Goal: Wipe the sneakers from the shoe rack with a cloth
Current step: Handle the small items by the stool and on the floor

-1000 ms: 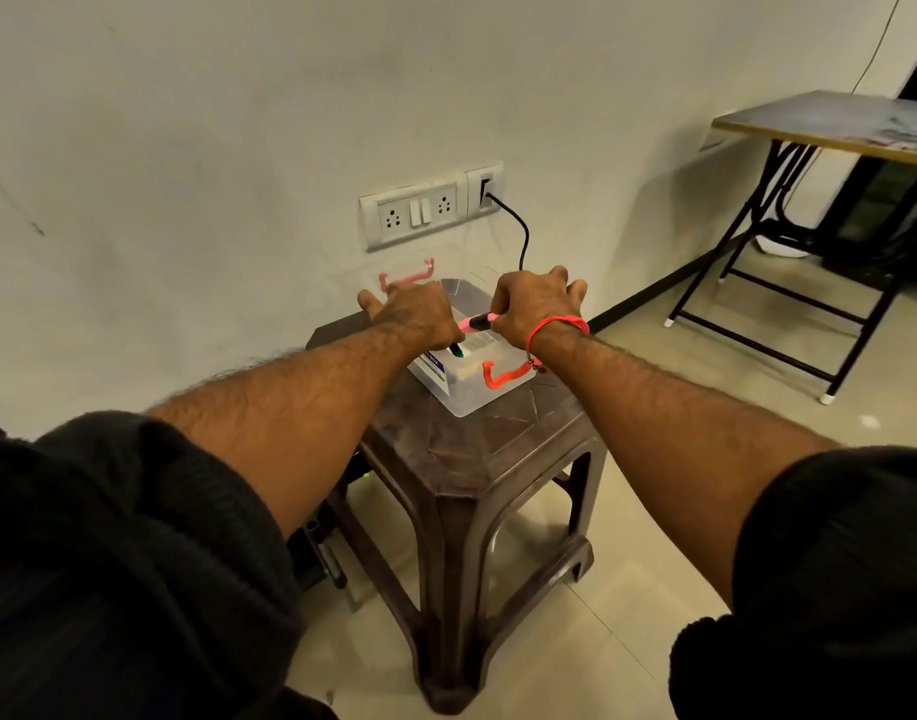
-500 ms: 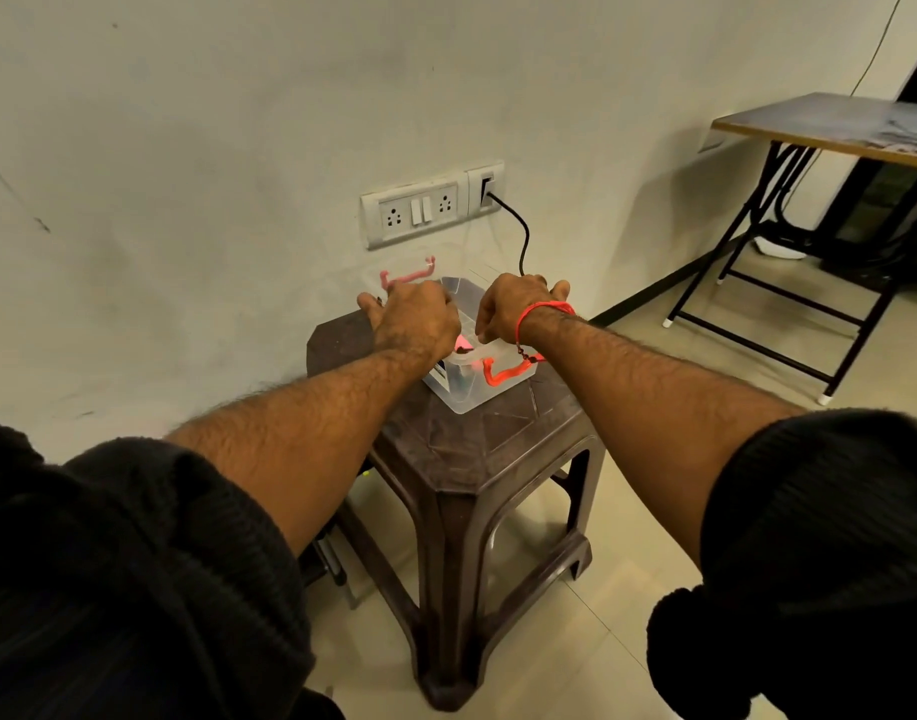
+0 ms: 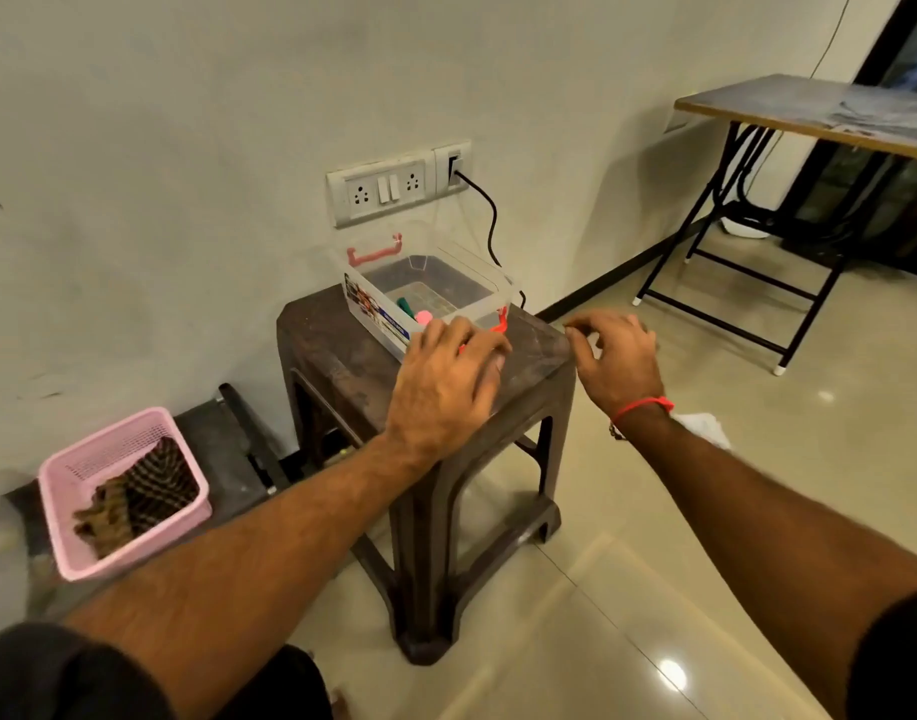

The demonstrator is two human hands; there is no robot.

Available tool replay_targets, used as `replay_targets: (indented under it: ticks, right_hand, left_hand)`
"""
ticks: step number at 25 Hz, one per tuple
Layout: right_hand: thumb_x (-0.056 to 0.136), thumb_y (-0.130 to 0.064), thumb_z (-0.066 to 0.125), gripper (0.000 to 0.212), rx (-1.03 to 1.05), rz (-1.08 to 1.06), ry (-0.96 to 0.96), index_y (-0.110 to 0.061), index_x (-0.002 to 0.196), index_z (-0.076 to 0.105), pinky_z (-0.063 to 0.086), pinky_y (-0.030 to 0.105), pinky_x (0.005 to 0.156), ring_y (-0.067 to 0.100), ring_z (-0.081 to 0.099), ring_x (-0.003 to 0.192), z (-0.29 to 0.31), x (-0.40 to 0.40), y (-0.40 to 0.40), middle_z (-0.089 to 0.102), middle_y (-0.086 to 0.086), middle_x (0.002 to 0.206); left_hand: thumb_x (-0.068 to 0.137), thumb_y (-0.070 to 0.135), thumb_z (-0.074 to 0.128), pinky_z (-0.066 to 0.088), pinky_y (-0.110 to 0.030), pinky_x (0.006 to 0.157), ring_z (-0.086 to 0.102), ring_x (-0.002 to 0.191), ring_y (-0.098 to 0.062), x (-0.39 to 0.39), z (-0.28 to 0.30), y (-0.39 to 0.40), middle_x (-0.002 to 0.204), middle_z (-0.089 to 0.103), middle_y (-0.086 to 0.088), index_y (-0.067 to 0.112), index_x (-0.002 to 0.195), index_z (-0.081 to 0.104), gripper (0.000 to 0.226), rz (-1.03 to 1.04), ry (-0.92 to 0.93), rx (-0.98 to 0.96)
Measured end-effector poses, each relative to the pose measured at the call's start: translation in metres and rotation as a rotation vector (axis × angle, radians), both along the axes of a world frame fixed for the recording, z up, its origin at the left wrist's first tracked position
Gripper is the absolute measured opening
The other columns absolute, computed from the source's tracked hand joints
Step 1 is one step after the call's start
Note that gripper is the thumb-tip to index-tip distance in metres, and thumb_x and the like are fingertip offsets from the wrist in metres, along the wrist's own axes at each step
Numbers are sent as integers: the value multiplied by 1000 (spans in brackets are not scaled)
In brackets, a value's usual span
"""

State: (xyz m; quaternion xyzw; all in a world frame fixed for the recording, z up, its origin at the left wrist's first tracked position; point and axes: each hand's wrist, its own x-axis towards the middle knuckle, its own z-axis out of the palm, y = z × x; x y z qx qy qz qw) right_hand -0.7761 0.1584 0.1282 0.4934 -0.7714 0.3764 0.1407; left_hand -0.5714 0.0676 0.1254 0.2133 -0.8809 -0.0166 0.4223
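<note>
Both hands, the left hand point(image 3: 446, 379) and right hand point(image 3: 614, 356), held nothing, fingers relaxed over the stool point(image 3: 342, 350); fetching the cloth point(image 3: 139, 491) from the pink basket point(image 3: 89, 511) probably came next

Brown plastic stool point(image 3: 342, 345) looks scuffed and dull; the clear plastic box point(image 3: 466, 288) is smooth, the pink plastic basket point(image 3: 118, 433) perforated, its checked cloth point(image 3: 144, 493) matt, the floor tiles point(image 3: 653, 641) glossy.

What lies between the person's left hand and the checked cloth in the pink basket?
Nothing visible. The left hand is over the brown stool; the checked cloth lies uncovered in the pink basket, lower left, beyond the stool's edge.
</note>
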Motion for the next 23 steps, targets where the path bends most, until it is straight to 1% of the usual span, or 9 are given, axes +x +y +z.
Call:
replay_targets:
  ticks: [2, 4, 6, 8, 11, 13, 16, 20, 23]
  right_hand:
    - [95, -24, 60, 10, -3, -71, -103, -25, 99, 69, 41, 39, 84, 19, 55, 88, -39, -11, 31, 71, -5, 97]
    - [92, -24, 59, 10, -7, -134, -207, -25, 93, 69, 48, 46, 80, 22, 59, 83, -77, -12, 58, 71, -6, 90]
    - [91, -25, 57, 12, 38, -217, -310, -23, 91, 69, 50, 48, 78, 26, 61, 81, -115, -8, 86, 70, -4, 87]
    - [92, -23, 59, 11, 141, -328, -406, -21, 92, 70, 49, 46, 81, 31, 62, 82, -165, -3, 119, 71, -1, 87]
    - [94, -19, 59, 12, 255, -493, -606, -19, 94, 71, 50, 40, 85, 31, 64, 89, -241, 11, 176, 73, 2, 92]
    - [95, -20, 57, 15, 342, -664, -729, -18, 98, 71, 46, 34, 85, 31, 64, 97, -286, 17, 210, 73, 5, 100]
    - [95, -21, 56, 18, 457, -883, -859, -19, 105, 72, 48, 36, 87, 34, 62, 105, -338, 27, 251, 70, 9, 109]
    - [95, -18, 57, 25, 549, -1066, -951, -18, 119, 64, 48, 41, 93, 34, 57, 113, -392, 39, 295, 61, 12, 121]
    - [95, -15, 53, 32, 676, -1201, -954, -18, 126, 59, 45, 45, 100, 38, 52, 118, -418, 37, 321, 54, 15, 127]
  left_hand:
    - [96, 23, 60, 53, -38, 70, 56, 92, -21, -10, -17, 31, 103, 59, -6, 17, 112, 66, 18, -134, -36, -30]
    - [96, 23, 60, 55, -35, 62, 61, 87, -19, -19, -38, 60, 108, 59, -5, 18, 119, 65, 23, -182, -116, 49]
    - [96, 28, 59, 60, -38, 68, 64, 94, -20, -31, -67, 85, 122, 53, -2, 24, 128, 56, 32, -145, -246, 254]
    - [93, 27, 62, 60, -44, 78, 65, 101, -26, -43, -107, 109, 131, 45, -1, 27, 131, 49, 40, -118, -359, 454]
    - [93, 25, 66, 57, -42, 85, 62, 109, -27, -55, -165, 141, 139, 39, -1, 27, 136, 45, 48, -105, -525, 655]
    - [94, 27, 65, 55, -45, 87, 60, 114, -28, -60, -204, 164, 144, 35, -1, 28, 139, 43, 50, -147, -659, 718]
    - [96, 30, 63, 56, -46, 88, 60, 115, -29, -68, -254, 195, 147, 33, 0, 27, 142, 41, 50, -250, -795, 779]
    - [97, 30, 61, 50, -39, 83, 57, 117, -28, -80, -306, 236, 150, 30, 1, 26, 144, 42, 50, -372, -889, 920]
    - [98, 30, 60, 47, -36, 80, 56, 117, -27, -83, -332, 250, 150, 29, 2, 27, 143, 43, 48, -416, -922, 972]
